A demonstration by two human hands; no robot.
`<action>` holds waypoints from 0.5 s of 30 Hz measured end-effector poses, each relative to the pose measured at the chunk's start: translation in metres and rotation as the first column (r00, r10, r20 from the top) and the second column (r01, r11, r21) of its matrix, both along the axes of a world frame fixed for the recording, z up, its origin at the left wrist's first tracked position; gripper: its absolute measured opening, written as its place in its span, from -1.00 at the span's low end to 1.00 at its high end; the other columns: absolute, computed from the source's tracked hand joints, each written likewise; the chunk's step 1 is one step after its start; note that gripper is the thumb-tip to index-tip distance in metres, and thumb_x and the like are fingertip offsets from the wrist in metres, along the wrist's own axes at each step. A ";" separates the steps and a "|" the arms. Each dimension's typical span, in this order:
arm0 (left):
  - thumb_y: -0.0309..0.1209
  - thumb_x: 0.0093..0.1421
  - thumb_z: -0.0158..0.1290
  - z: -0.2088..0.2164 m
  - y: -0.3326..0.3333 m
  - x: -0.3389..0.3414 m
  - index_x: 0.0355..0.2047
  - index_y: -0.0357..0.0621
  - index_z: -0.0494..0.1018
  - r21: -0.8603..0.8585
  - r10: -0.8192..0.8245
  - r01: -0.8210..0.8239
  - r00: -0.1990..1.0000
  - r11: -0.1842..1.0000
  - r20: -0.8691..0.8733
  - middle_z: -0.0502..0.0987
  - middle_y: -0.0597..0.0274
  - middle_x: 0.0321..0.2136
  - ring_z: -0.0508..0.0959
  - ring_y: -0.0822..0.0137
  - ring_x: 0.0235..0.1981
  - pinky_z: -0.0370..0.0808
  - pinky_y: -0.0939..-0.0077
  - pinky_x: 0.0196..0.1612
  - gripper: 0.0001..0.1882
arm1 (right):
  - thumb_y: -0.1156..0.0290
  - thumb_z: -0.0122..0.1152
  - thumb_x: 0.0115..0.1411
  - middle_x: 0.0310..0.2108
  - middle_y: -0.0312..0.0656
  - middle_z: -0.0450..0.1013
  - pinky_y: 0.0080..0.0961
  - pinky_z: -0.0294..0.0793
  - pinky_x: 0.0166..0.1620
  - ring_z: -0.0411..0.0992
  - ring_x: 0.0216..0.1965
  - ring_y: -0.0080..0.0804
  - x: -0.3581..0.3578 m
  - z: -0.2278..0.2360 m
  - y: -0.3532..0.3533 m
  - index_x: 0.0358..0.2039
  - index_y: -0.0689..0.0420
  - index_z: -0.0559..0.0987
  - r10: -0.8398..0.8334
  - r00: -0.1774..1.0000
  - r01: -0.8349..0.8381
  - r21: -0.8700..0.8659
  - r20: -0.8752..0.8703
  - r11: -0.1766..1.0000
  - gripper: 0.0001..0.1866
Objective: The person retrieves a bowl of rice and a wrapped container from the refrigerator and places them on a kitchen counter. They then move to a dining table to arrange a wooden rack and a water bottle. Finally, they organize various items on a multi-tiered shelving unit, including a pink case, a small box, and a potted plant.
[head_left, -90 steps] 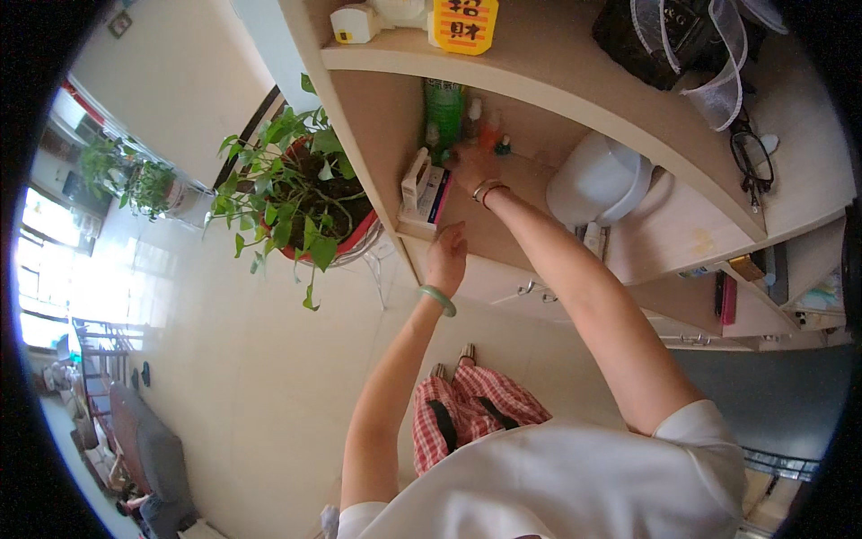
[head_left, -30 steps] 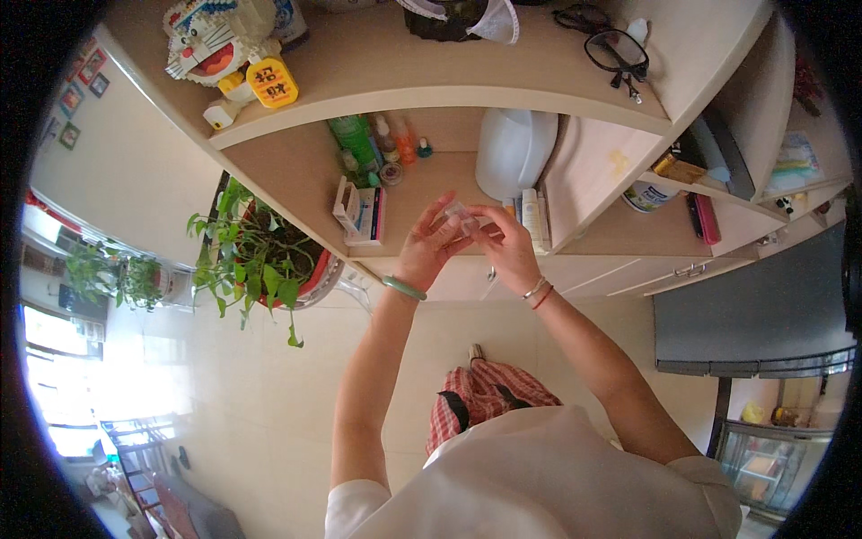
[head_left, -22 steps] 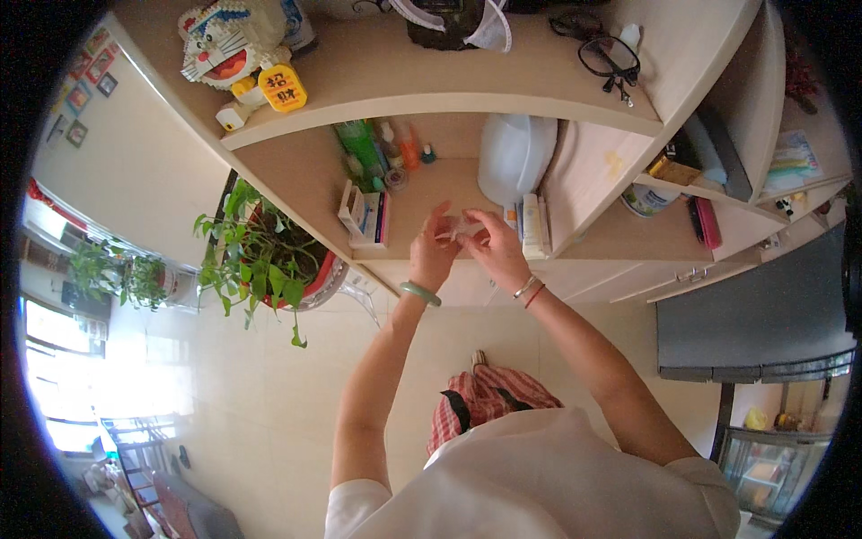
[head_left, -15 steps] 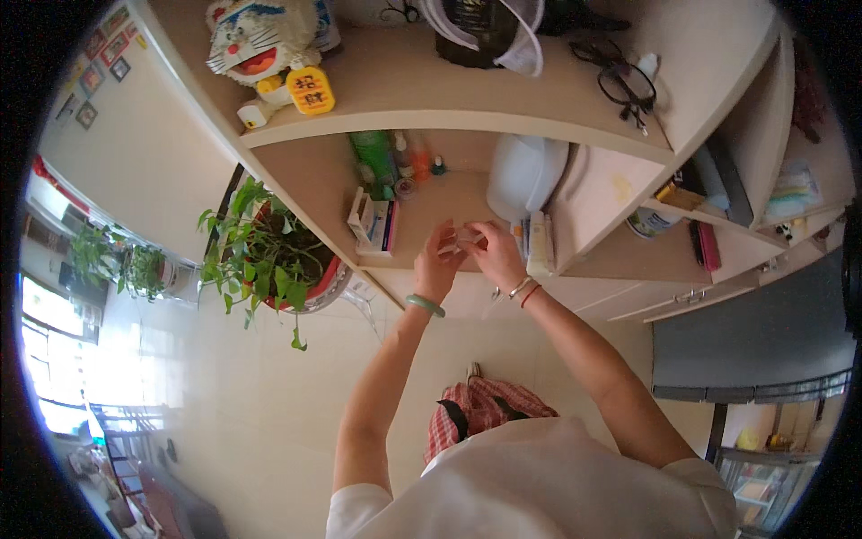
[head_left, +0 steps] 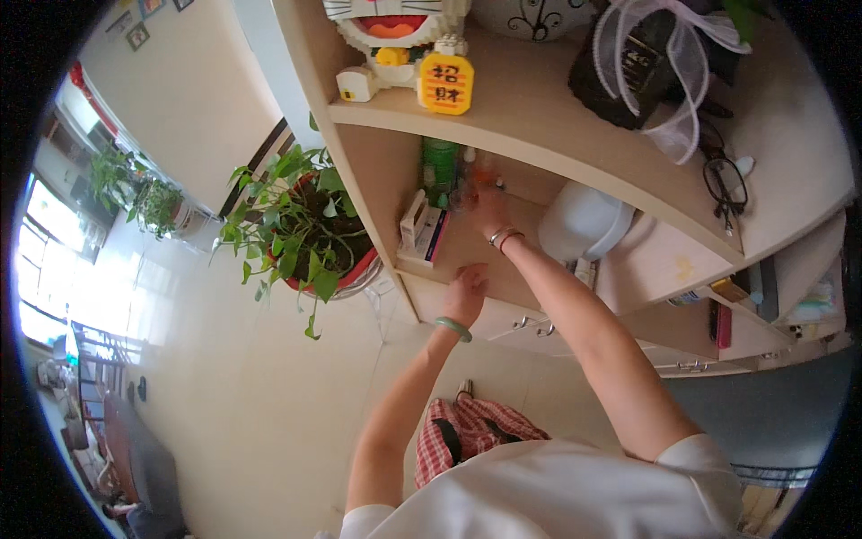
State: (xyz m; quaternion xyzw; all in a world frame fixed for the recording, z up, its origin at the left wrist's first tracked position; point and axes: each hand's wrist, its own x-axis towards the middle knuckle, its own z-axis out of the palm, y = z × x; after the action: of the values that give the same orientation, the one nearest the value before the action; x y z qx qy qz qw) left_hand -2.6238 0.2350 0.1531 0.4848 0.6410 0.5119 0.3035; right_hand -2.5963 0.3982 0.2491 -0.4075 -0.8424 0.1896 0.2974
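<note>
Deep into the beige wooden compartment (head_left: 528, 190) the right hand (head_left: 488, 214) is stretched, close by a tall green plastic bottle (head_left: 440, 164) and a small orange bottle (head_left: 486, 169); whether anything is gripped cannot be told through the blur. The left hand (head_left: 467, 292) is held half-open near a slim pink-edged box (head_left: 439, 235).

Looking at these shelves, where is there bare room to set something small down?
The upper shelf has room between the block-built figurine and the black bag. On the lower shelf, a bare patch lies between the small boxes and the right hand. Crowded: the back-left corner, with the green bottle and small bottles.
</note>
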 end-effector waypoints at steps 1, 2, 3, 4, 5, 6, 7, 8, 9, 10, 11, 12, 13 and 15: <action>-0.59 0.11 0.05 0.002 -0.001 0.001 -0.05 -0.18 0.45 0.008 0.005 -0.005 1.000 1.000 0.009 0.50 0.12 -0.23 0.52 0.24 -0.26 0.48 0.43 -0.24 -0.65 | 0.45 0.14 0.07 -0.31 0.11 0.51 -0.09 0.47 -0.21 0.48 -0.21 0.08 -0.001 -0.005 0.005 -0.19 0.16 0.50 0.026 1.000 -0.026 0.055 -0.016 0.998 -0.75; -0.55 0.09 0.09 0.004 -0.002 0.001 -0.08 -0.14 0.48 0.016 0.009 -0.009 1.000 1.000 0.018 0.52 0.07 -0.22 0.55 0.14 -0.28 0.50 0.35 -0.25 -0.67 | 0.45 0.14 0.08 -0.29 0.11 0.50 -0.08 0.48 -0.20 0.47 -0.19 0.10 -0.003 -0.011 0.008 -0.16 0.16 0.50 0.003 1.000 -0.003 0.058 0.004 0.998 -0.73; -0.52 0.07 0.12 0.007 -0.004 0.001 -0.11 -0.10 0.50 0.023 0.016 -0.017 1.000 1.000 0.025 0.53 0.02 -0.21 0.57 0.04 -0.30 0.51 0.26 -0.26 -0.68 | 0.45 0.14 0.08 -0.28 0.12 0.50 -0.07 0.48 -0.18 0.46 -0.18 0.11 -0.006 -0.014 0.009 -0.13 0.16 0.50 -0.017 1.000 0.015 0.060 0.023 0.998 -0.70; -0.54 0.07 0.11 0.010 -0.006 0.001 -0.12 -0.12 0.50 0.025 0.016 -0.017 0.999 1.000 0.034 0.53 0.02 -0.20 0.57 0.05 -0.31 0.51 0.28 -0.27 -0.69 | 0.46 0.14 0.08 -0.26 0.12 0.50 -0.06 0.48 -0.17 0.46 -0.16 0.12 -0.009 -0.018 0.010 -0.11 0.16 0.49 -0.038 0.998 0.036 0.063 0.042 0.997 -0.68; -0.57 0.07 0.10 0.014 -0.007 0.002 -0.13 -0.13 0.50 0.028 0.013 -0.015 0.999 0.999 0.043 0.52 0.02 -0.19 0.57 0.05 -0.32 0.52 0.29 -0.27 -0.69 | 0.45 0.15 0.07 -0.24 0.13 0.49 -0.06 0.48 -0.16 0.45 -0.16 0.13 -0.009 -0.021 0.010 -0.09 0.17 0.49 -0.031 0.999 0.029 0.085 0.022 0.996 -0.66; -0.59 0.06 0.09 0.018 -0.007 0.001 -0.14 -0.14 0.51 0.033 0.012 -0.013 0.999 0.999 0.049 0.52 0.02 -0.19 0.57 0.06 -0.34 0.52 0.30 -0.28 -0.70 | 0.44 0.16 0.07 -0.22 0.14 0.48 -0.06 0.49 -0.15 0.45 -0.15 0.14 -0.011 -0.025 0.011 -0.07 0.17 0.49 -0.023 1.000 0.023 0.108 0.000 0.994 -0.64; -0.61 0.06 0.08 0.021 -0.008 0.000 -0.15 -0.15 0.51 0.035 -0.001 0.000 1.000 0.999 0.018 0.52 0.02 -0.18 0.57 0.07 -0.34 0.52 0.31 -0.29 -0.70 | 0.43 0.17 0.07 -0.19 0.15 0.48 -0.06 0.49 -0.14 0.44 -0.14 0.15 -0.012 -0.029 0.013 -0.06 0.18 0.49 -0.018 1.000 0.020 0.131 -0.022 0.991 -0.63; -0.62 0.05 0.07 0.025 -0.008 0.000 -0.17 -0.16 0.51 0.037 -0.016 0.017 1.000 0.999 -0.013 0.51 0.03 -0.18 0.57 0.08 -0.35 0.52 0.32 -0.29 -0.70 | 0.42 0.18 0.08 -0.18 0.15 0.47 -0.06 0.49 -0.13 0.44 -0.13 0.15 -0.013 -0.033 0.016 -0.06 0.18 0.48 -0.036 0.999 0.038 0.124 -0.015 0.992 -0.62; -0.64 0.05 0.07 0.026 -0.009 -0.001 -0.18 -0.17 0.51 0.039 -0.029 0.031 0.999 0.999 -0.044 0.51 0.03 -0.18 0.57 0.09 -0.36 0.52 0.33 -0.30 -0.71 | 0.41 0.18 0.08 -0.16 0.15 0.47 -0.06 0.49 -0.13 0.44 -0.13 0.16 -0.015 -0.035 0.016 -0.06 0.19 0.48 -0.053 0.999 0.053 0.116 -0.010 0.992 -0.62; -0.64 0.05 0.07 0.026 -0.009 -0.002 -0.18 -0.17 0.50 0.043 -0.033 0.035 0.998 0.998 -0.049 0.51 0.03 -0.17 0.57 0.09 -0.36 0.52 0.33 -0.30 -0.71 | 0.40 0.19 0.08 -0.15 0.16 0.46 -0.06 0.49 -0.12 0.44 -0.12 0.16 -0.015 -0.037 0.017 -0.05 0.20 0.48 -0.073 0.997 0.072 0.110 -0.003 0.991 -0.61; -0.64 0.04 0.07 0.026 -0.009 -0.002 -0.18 -0.17 0.50 0.047 -0.041 0.044 0.998 0.998 -0.053 0.51 0.03 -0.17 0.57 0.09 -0.36 0.52 0.33 -0.30 -0.71 | 0.40 0.19 0.08 -0.16 0.15 0.47 -0.06 0.49 -0.12 0.43 -0.13 0.17 -0.014 -0.039 0.016 -0.05 0.20 0.48 -0.070 0.996 0.075 0.132 -0.046 0.988 -0.61; -0.64 0.04 0.07 0.025 -0.009 -0.002 -0.19 -0.18 0.50 0.052 -0.048 0.051 0.997 0.997 -0.058 0.51 0.03 -0.17 0.57 0.10 -0.36 0.53 0.33 -0.30 -0.71 | 0.40 0.19 0.09 -0.17 0.15 0.47 -0.07 0.48 -0.13 0.43 -0.13 0.17 -0.014 -0.039 0.015 -0.05 0.20 0.48 -0.066 0.994 0.079 0.156 -0.088 0.985 -0.62; -0.64 0.04 0.07 0.025 -0.008 -0.001 -0.19 -0.18 0.50 0.080 -0.052 0.056 0.997 0.995 -0.056 0.51 0.03 -0.17 0.57 0.08 -0.35 0.52 0.32 -0.29 -0.71 | 0.40 0.20 0.09 -0.18 0.14 0.48 -0.08 0.48 -0.13 0.43 -0.13 0.18 -0.011 -0.039 0.014 -0.05 0.20 0.48 -0.065 0.989 0.088 0.179 -0.131 0.980 -0.62; -0.65 0.03 0.08 0.021 -0.007 -0.001 -0.20 -0.19 0.50 0.128 -0.066 0.072 0.997 0.989 -0.050 0.51 0.02 -0.16 0.57 0.06 -0.32 0.52 0.29 -0.28 -0.71 | 0.42 0.20 0.09 -0.20 0.12 0.49 -0.10 0.48 -0.14 0.45 -0.14 0.14 -0.001 -0.038 0.006 -0.07 0.19 0.49 -0.109 0.988 0.112 0.014 -0.112 0.994 -0.63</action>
State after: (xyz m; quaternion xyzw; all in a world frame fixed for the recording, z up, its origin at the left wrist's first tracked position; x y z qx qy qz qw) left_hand -2.6252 0.2280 0.1741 0.5368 0.5960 0.5306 0.2741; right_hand -2.5969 0.4040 0.2110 -0.4394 -0.8024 0.1869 0.3580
